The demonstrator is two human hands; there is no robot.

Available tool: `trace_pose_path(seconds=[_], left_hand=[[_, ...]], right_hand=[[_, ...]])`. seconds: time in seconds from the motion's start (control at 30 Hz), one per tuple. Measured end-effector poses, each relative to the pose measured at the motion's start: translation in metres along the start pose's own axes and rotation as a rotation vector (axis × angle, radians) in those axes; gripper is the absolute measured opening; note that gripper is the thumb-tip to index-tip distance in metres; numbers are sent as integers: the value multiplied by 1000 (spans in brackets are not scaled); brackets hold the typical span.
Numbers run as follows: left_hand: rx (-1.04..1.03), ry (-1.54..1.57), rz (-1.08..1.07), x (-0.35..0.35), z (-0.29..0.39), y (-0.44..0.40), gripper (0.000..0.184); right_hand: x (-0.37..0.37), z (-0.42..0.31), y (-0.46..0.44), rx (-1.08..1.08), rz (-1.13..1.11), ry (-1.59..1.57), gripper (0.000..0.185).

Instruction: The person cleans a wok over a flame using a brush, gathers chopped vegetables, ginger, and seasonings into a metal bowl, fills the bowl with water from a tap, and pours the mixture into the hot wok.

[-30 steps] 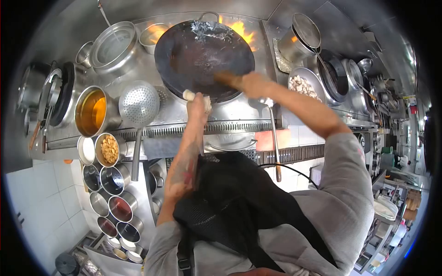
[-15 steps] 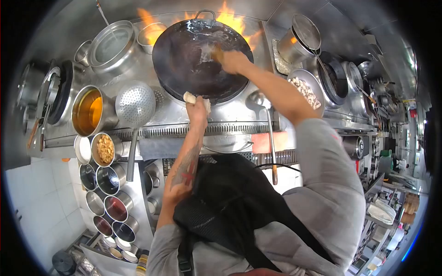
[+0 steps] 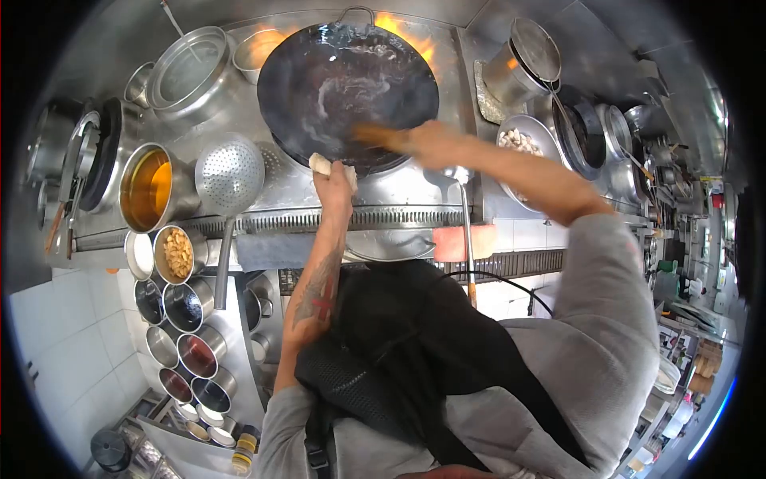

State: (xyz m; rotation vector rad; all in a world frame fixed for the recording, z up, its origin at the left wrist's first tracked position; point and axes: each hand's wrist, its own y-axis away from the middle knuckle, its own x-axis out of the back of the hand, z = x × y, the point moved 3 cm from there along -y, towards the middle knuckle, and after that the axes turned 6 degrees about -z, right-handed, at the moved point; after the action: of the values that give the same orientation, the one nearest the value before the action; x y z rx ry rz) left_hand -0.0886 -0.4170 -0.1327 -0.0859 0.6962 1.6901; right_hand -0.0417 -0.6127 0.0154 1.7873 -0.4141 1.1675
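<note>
Over the near right edge of the wok (image 3: 351,88), the right hand (image 3: 435,145) grasps a blurred brush (image 3: 381,137), its length running left from the fingers; left and nearer, the left hand (image 3: 335,188) clutches a cloth (image 3: 321,165) at the rim.

wok (image 3: 297,88) blk (whitish swirls) | tool (image 3: 380,137) brn | cloth (image 3: 321,165) off-wht | strainer (image 3: 230,174) slvr, dotted | towel (image 3: 483,239) pink

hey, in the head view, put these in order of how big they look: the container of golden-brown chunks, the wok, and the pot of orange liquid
1. Wok, clearly largest
2. Pot of orange liquid
3. Container of golden-brown chunks
</note>
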Motion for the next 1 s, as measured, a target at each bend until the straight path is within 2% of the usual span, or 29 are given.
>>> trace_pose_path(seconds=[0.07, 0.1, 0.13, 0.2, 0.23, 0.27, 0.33, 0.37, 0.4, 0.47, 0.5, 0.53, 0.57, 0.6, 0.67, 0.7, 0.77, 0.83, 0.87, 0.9, 0.93, 0.97, 1.0], left_hand=[[-26, -20, 5, 0, 5, -8, 10], [2, 0, 5, 3, 2, -9, 11], [24, 26, 5, 3, -1, -13, 12], [6, -43, 19, 11, -9, -16, 13], [-12, -107, 19, 16, -7, -16, 15], [-24, -109, 12, 19, 1, -19, 15], [-233, -209, -64, 34, 25, -19, 20], [-152, -297, -89, 43, 49, -15, 22], [-233, -288, -127, 54, 63, -18, 22], [-221, -370, -94, 75, 96, -11, 23], [-228, -396, -104, 82, 109, -12, 23], [-228, -425, -135, 88, 121, -12, 21], [-231, -453, -173, 90, 133, -13, 20], [-236, -483, -199, 89, 146, -15, 20], [-216, -798, -192, 80, 171, -12, 19], [-205, -809, -207, 75, 180, -7, 19], [-243, -864, -230, 64, 191, 5, 21], [-278, -877, -256, 58, 192, 7, 24], [-292, -944, -248, 52, 193, 16, 24], [-357, -982, -263, 50, 193, 19, 29], [-423, -1016, -271, 52, 192, 21, 33], [-423, -1022, -282, 56, 189, 25, 33], [-611, -1175, -265, 59, 190, 32, 42]], right_hand=[[-8, 89, -32, -203, -112, 183, 57], [10, 101, -58, -265, 13, 136, 52], [33, 101, -90, -324, 140, 95, 48], [28, 78, -164, -286, 250, 35, 37], [22, 43, -173, -320, 197, -121, 32], [17, 5, -161, -351, 151, -266, 27], [26, -68, -70, -186, -38, -585, 28], [14, -91, -31, -70, 165, -494, 31], [-2, -106, 6, 45, 362, -411, 33], [-34, -109, 67, 51, 352, -285, 40], [-63, -83, 72, -143, 130, -137, 45], [-69, -60, 81, -287, 124, -63, 40], [-69, -32, 85, -479, 105, -117, 33], [-55, -17, 101, -544, 74, -142, 29], [-42, -6, 105, -641, 334, -243, 32], [-43, -16, 103, -672, 467, -275, 34], [-34, -70, 100, -600, 526, -547, 50], [-38, -129, 76, -388, 589, -676, 56], [-35, -161, 75, -191, 813, -744, 57], [-28, -184, 75, -164, 612, -783, 64], [-43, -197, 57, -255, 748, -820, 57], [-51, -184, 50, -285, 624, -844, 51], [-54, -157, 41, -312, 499, -864, 45]])
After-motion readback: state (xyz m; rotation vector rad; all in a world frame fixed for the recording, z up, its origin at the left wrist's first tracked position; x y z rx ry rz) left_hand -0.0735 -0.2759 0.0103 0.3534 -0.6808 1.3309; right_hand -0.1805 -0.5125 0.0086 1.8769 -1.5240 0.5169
